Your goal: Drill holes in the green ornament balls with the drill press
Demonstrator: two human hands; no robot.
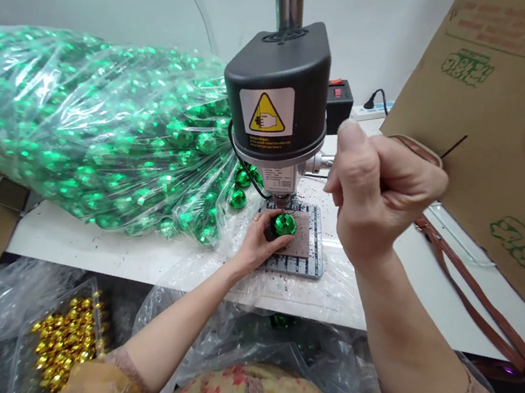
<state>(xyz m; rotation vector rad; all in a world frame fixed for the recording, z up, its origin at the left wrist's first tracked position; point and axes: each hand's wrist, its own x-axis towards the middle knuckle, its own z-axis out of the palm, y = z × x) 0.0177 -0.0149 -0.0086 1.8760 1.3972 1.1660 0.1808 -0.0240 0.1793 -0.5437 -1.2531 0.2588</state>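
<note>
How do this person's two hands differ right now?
The left hand lies low on the drill's plate, pinching a green ball; the right hand is raised in a fist around the lever. The left looks smaller, farther off; the right looms near. Both grip something.

glossy faceted green ball (284,223), matt black plastic press housing (283,78)

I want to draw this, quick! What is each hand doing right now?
Left hand: closed on the green ball under the drill press.
Right hand: closed in a fist; what it grips is hidden.
</note>
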